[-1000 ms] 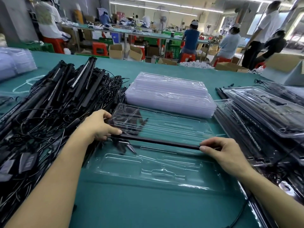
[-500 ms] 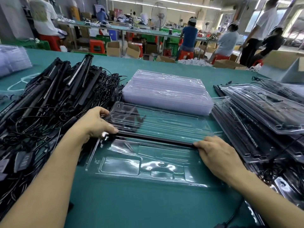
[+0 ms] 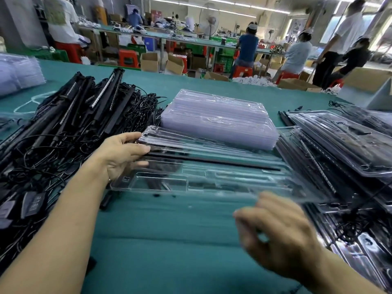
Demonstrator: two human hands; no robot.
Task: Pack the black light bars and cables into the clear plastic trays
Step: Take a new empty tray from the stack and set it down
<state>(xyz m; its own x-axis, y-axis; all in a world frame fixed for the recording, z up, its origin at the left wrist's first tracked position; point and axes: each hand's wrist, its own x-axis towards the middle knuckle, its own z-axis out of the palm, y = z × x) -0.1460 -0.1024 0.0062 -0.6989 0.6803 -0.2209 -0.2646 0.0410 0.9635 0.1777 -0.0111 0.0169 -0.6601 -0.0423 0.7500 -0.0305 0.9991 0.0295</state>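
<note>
My left hand [image 3: 122, 154] grips the tray [image 3: 212, 183] at its left end. My right hand [image 3: 282, 236] is blurred beside the tray's near edge, so I cannot tell its grip.

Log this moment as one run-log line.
left hand: grips clear tray end | light bar: in tray channel | right hand: blurred, grip unclear

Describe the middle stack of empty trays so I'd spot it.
On the green table, look between the black light bars and the filled trays. The stack sits beyond the tray the left hand holds; unlike its neighbours, it's milky, with nothing black inside.
</note>
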